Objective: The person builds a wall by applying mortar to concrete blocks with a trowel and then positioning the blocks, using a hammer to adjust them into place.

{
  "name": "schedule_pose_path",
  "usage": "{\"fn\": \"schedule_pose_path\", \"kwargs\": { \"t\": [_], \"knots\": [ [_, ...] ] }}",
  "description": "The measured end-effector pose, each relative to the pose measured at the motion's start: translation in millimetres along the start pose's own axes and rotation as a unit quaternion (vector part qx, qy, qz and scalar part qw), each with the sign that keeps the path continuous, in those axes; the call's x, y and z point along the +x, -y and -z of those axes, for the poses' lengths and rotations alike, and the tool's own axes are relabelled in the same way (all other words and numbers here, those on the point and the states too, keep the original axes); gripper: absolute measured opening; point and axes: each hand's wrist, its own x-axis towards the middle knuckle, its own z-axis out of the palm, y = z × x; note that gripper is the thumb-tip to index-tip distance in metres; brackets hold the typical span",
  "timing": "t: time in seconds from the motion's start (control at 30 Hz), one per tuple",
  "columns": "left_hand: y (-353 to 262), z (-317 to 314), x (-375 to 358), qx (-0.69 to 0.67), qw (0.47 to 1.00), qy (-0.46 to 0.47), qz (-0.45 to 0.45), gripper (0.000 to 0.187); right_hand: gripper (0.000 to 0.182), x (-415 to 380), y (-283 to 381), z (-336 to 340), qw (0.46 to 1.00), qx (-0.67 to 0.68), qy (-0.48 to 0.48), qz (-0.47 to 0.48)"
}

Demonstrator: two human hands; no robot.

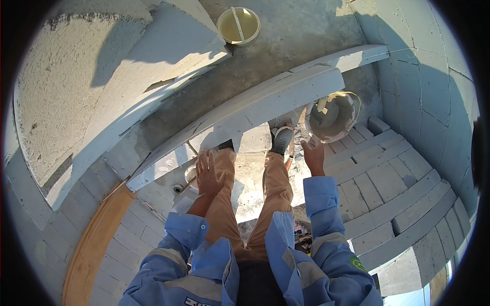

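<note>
My left hand [206, 171] is stretched out beside my left knee, its fingers extended and nothing in it. Just past its fingertips runs a long, low row of pale blocks [255, 109]. On the other side, my right hand [313, 153] hangs close to the near rim of a mortar-stained bucket [332, 122], fingers apart and empty. A pale tool [322, 105] leans inside that bucket, which has a thin yellow handle. Between the hands, my legs in tan trousers [278, 178] stand among blocks and dusty floor.
Stacked pale blocks [383, 181] fill the right side below a block wall [434, 76]. A second bucket [238, 25] with cloudy liquid stands at the back. Large block masonry [76, 86] rises at upper left; a wooden board [97, 239] lies at lower left.
</note>
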Motion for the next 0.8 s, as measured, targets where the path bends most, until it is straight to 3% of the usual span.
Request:
{"fn": "schedule_pose_path", "kwargs": {
  "t": [0.03,0.1,0.17,0.2,0.27,0.3,0.33,0.4,0.47,0.6,0.63,0.67,0.7,0.73,0.77,0.8],
  "knots": [
    [-2,-2,2,0.002,1.000,0.014,-0.008,0.094,0.061,-7,-1,1,0.999,-0.018,0.041,-0.029],
    [-14,1,3,-0.012,1.000,0.025,0.006,0.094,0.057,-19,1,1,1.000,-0.007,0.026,0.007],
    [-22,11,9,-0.023,0.997,0.070,0.031,0.095,0.054,-26,12,14,0.995,0.010,0.089,0.031],
    [-25,16,7,-0.020,0.994,0.100,0.048,0.095,0.045,-30,20,19,0.996,-0.001,0.078,0.047],
    [-32,30,3,-0.047,0.990,0.117,0.067,0.092,0.051,-35,44,38,0.991,0.037,0.090,0.092],
    [-31,31,1,-0.069,0.989,0.116,0.068,0.091,0.046,-17,20,26,0.989,0.106,0.063,0.085],
    [-28,32,0,-0.092,0.987,0.114,0.068,0.089,0.046,-13,55,37,0.985,0.109,0.065,0.113],
    [-23,38,1,-0.143,0.981,0.113,0.067,0.087,0.043,-30,134,79,0.967,0.240,0.026,0.082],
    [-22,73,11,-0.194,0.970,0.122,0.075,0.085,0.039,-42,212,111,0.939,0.294,-0.019,0.179],
    [17,57,-2,-0.216,0.975,0.029,0.038,0.076,0.032,-116,366,162,0.875,0.334,-0.120,0.330],
    [24,66,-4,-0.206,0.978,0.028,0.031,0.073,0.031,-135,382,166,0.868,0.284,-0.152,0.378],
    [22,89,0,-0.267,0.959,0.084,0.051,0.070,0.029,-151,388,160,0.850,0.291,-0.151,0.412],
    [30,86,-1,-0.259,0.962,0.072,0.039,0.068,0.029,-169,388,151,0.843,0.294,-0.123,0.433],
    [49,76,0,-0.243,0.962,0.118,0.035,0.067,0.030,-185,379,138,0.844,0.277,-0.061,0.454],
    [61,74,0,-0.218,0.966,0.139,0.001,0.068,0.030,-196,364,116,0.854,0.280,0.004,0.438],
    [62,86,-2,-0.175,0.967,0.184,0.035,0.068,0.030,-205,341,86,0.879,0.284,0.083,0.375]
  ]
}}
